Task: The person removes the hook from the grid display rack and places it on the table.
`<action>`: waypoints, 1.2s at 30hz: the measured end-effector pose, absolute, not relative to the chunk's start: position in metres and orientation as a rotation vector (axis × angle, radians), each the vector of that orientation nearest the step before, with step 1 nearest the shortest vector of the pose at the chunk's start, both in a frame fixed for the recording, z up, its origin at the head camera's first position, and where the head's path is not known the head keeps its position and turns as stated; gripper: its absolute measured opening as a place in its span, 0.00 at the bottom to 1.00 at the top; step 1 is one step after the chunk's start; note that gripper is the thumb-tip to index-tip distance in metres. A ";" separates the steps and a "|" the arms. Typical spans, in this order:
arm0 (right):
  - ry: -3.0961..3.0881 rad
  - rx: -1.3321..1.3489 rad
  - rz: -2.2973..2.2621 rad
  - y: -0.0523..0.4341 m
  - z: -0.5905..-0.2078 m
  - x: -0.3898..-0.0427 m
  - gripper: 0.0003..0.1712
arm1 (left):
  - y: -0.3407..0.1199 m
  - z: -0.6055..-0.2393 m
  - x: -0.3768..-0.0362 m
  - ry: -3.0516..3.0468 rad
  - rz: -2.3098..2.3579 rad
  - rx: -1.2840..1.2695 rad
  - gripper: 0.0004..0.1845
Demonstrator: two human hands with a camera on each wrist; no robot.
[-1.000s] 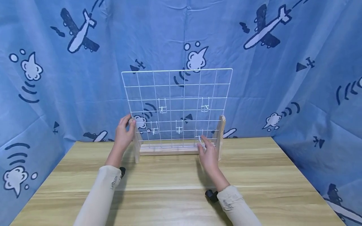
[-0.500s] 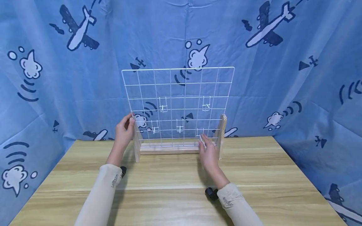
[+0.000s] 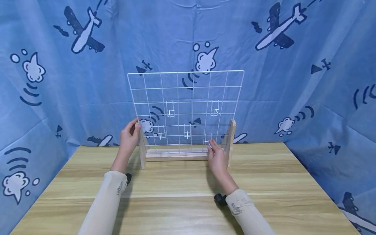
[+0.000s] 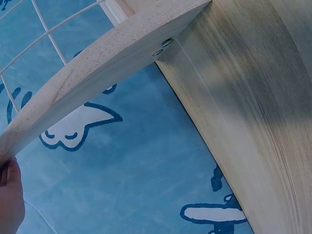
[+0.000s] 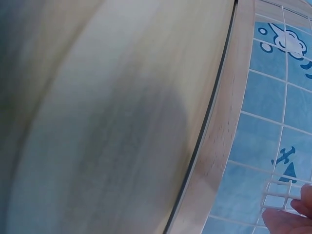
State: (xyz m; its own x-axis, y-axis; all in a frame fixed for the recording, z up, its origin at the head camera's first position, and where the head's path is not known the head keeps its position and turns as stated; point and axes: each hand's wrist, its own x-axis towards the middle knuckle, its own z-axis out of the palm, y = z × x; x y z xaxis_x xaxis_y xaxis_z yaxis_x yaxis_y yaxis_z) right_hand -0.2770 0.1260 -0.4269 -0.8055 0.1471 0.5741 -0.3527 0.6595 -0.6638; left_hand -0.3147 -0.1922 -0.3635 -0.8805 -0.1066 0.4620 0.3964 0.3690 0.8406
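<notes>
A white wire grid panel (image 3: 185,71) stands upright in a wooden stand with a base bar (image 3: 176,157). My left hand (image 3: 128,138) grips the top of the left wooden post (image 3: 142,156), its thumb on the near side. At the panel's lower right my right hand (image 3: 218,160) pinches a white wire hook (image 5: 275,195) that sits against the grid, partly covered by the fingers. Two more hooks hang in the lower rows, a left hook (image 3: 161,134) and a middle hook (image 3: 187,134). Higher up hang an upper left hook (image 3: 170,113) and an upper right hook (image 3: 214,112).
The right wooden post (image 3: 231,140) stands just beside my right hand. The stand rests toward the back of a wood-grain table (image 3: 176,209). Behind and on both sides hangs a blue curtain (image 3: 97,81) with printed planes and clouds.
My right thumb and fingers have drawn together on the lower right hook. The left hand stays on the post, and the head view has shifted slightly.
</notes>
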 end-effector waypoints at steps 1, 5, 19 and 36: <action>-2.271 0.160 1.080 0.126 -0.427 -0.277 0.17 | -0.192 -0.363 -0.315 -2.197 -1.524 -0.246 0.22; -2.269 0.159 1.084 0.126 -0.424 -0.276 0.17 | -0.193 -0.363 -0.315 -2.205 -1.532 -0.243 0.23; -2.196 0.160 1.103 0.126 -0.419 -0.275 0.17 | -0.193 -0.363 -0.315 -2.205 -1.544 -0.245 0.22; -2.220 0.228 1.145 0.132 -0.407 -0.266 0.17 | -0.195 -0.360 -0.315 -2.233 -1.567 -0.245 0.22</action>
